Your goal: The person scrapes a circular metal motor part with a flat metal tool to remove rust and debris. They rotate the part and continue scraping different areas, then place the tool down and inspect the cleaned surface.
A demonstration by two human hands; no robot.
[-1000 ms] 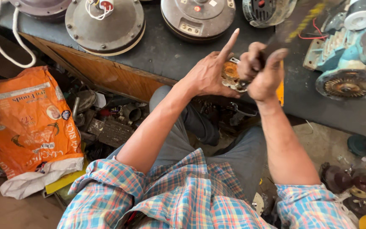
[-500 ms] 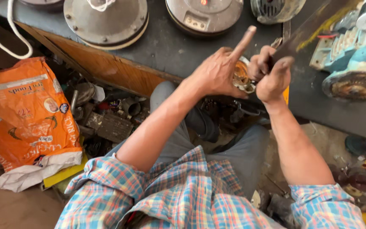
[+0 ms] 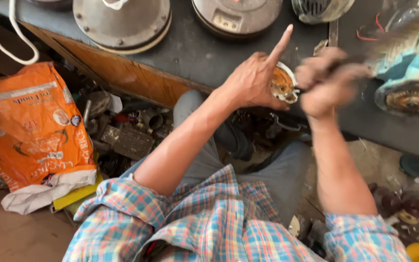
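**Round rusty part gripped at the desk's edge, brush-like tool blurred above it**

The person sits low at a dark desk [image 3: 209, 48], knees under its orange-brown front edge. The left hand [image 3: 253, 80] is wrapped around a small round part [image 3: 283, 83] with a pale rim and a rusty orange-brown face, holding it just at the near edge of the desk; the thumb and lower fingers are pressed around it while the index finger sticks straight up and away. The right hand [image 3: 328, 80] is closed in a fist around the handle of a tool [image 3: 403, 36] that runs up to the right and looks bristly, like a brush, though it is too blurred to be sure. That fist sits just beside the round part, on its right.

Along the back of the desk lie two round grey motor housings [image 3: 122, 22] [image 3: 236, 14], and at the right a pale blue motor body [image 3: 408, 73] with a rusty geared disc showing. To the left, on the floor, slumps an orange sack [image 3: 30, 126], with a clutter of dark metal scrap [image 3: 127, 131] between it and the person's grey-trousered knee. A white cable [image 3: 6, 43] loops down at the upper left.
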